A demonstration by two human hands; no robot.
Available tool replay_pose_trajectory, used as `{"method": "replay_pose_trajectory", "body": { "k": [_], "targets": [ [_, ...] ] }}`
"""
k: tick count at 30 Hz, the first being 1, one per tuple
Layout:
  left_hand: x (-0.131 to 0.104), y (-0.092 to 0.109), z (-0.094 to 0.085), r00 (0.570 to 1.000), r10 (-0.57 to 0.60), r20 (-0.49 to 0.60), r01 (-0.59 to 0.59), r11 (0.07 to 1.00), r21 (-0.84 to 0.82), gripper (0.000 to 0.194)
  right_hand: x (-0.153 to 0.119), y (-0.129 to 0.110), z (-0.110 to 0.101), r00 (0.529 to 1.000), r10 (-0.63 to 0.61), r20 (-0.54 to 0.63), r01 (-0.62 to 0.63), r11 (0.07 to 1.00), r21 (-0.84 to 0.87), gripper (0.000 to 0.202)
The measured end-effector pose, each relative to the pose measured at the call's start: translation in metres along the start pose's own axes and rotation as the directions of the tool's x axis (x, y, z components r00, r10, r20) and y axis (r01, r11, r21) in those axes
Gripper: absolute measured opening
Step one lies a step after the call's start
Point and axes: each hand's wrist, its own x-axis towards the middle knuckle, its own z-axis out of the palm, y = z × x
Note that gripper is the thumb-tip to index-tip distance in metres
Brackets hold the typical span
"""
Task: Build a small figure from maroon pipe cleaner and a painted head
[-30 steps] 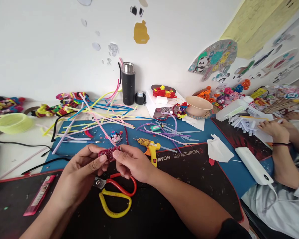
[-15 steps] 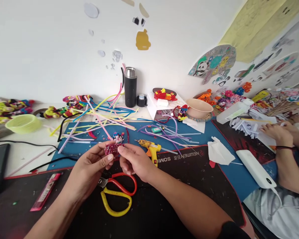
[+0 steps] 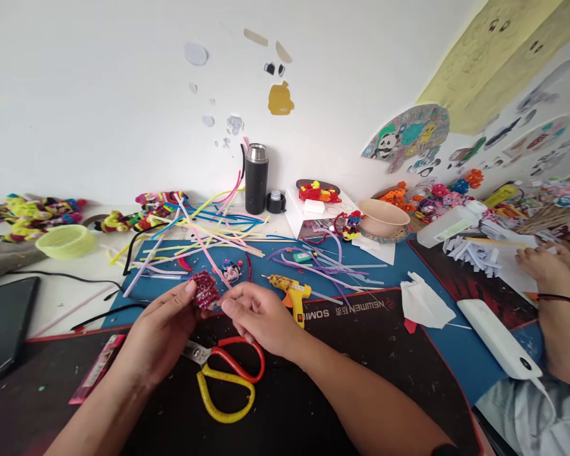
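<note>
A small dark-red fuzzy piece (image 3: 205, 291) is pinched between the thumb and fingers of my left hand (image 3: 165, 326). Close to its right side is my right hand (image 3: 261, 316), thumb and index finger pressed together; whatever is between them is too small to make out. Just behind the hands, a small figure (image 3: 230, 270) with a pink, white and blue head lies on the blue mat. Scissors (image 3: 228, 373) with one red and one yellow handle lie below the hands on the black mat. A yellow glue gun (image 3: 292, 294) rests right of my right hand.
Colourful pipe cleaners (image 3: 204, 231) spread across the blue mat. Behind stand a black bottle (image 3: 256, 180) and a beige bowl (image 3: 383, 218). At left are a yellow-green ring (image 3: 66, 242) and a dark tablet (image 3: 7, 329). Another person's hands (image 3: 544, 266) work at right, near a white power bank (image 3: 498, 339).
My left hand has tilted the red piece and moved it slightly left. My right fingers have drawn a little away from it. The whole view has shifted slightly.
</note>
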Motion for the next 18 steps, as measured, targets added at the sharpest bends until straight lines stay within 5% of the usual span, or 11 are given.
{"method": "replay_pose_trajectory", "body": {
  "k": [4, 9, 18],
  "targets": [
    [0.000, -0.003, -0.003, 0.999, -0.038, 0.005, 0.038, 0.999, 0.024, 0.044, 0.000, -0.004, -0.006, 0.992, -0.059, -0.109, 0.050, 0.995, -0.083, 0.062],
    [-0.007, 0.002, 0.004, 0.992, -0.101, 0.080, 0.095, 0.992, 0.083, 0.043, -0.003, -0.005, -0.009, 0.992, -0.117, -0.048, 0.092, 0.927, -0.364, 0.086],
    [-0.011, 0.004, 0.006, 0.973, -0.165, 0.162, 0.135, 0.974, 0.179, 0.044, -0.003, 0.000, -0.009, 0.986, -0.162, -0.030, 0.122, 0.838, -0.531, 0.071]
  ]
}}
